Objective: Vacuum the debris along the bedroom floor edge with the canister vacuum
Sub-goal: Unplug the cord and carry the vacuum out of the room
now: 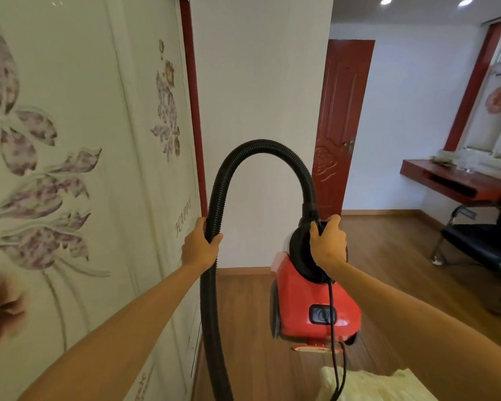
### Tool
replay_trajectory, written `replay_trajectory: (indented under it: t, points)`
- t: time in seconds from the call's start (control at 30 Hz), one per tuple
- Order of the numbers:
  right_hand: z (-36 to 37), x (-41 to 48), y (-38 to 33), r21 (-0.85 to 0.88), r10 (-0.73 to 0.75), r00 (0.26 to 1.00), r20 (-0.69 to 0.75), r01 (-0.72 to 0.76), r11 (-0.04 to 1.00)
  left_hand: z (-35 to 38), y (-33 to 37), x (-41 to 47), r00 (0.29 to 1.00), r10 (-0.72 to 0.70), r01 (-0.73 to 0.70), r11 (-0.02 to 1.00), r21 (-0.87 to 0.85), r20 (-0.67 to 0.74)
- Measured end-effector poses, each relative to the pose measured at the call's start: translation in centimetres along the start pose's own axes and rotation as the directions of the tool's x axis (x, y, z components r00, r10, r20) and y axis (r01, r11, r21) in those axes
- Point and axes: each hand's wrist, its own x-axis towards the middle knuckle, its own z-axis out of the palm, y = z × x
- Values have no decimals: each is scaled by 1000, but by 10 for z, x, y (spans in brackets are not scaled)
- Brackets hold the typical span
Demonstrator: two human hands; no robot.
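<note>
The hose [211, 314] and cord [331, 328] run off the bottom edge; the right hand [327, 241] covers its hold on the vacuum [301, 302]

Wardrobe door [84, 169] close at left; white wall [261, 96] ahead; open wood floor [388, 256] right; chair [475, 247], desk [460, 183] beyond.

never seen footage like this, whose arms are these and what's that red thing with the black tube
This is one picture from a wide-angle camera worn on a person's head, looking forward and down, so the arms are the wearer's own. The left hand grips a black hose, which arches over to a red canister vacuum. The right hand holds that vacuum by its top, apparently lifted above the wooden floor, its black cord hanging down. A flower-patterned panel stands left; a red door is ahead.
</note>
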Motion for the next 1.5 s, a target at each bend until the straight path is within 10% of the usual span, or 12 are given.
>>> replay_trajectory:
  t: [1.5]
  points:
    - [397, 480, 107, -45, 66, 984, 167, -59, 997, 316, -216, 502, 996, -84, 80, 988, 129, 26]
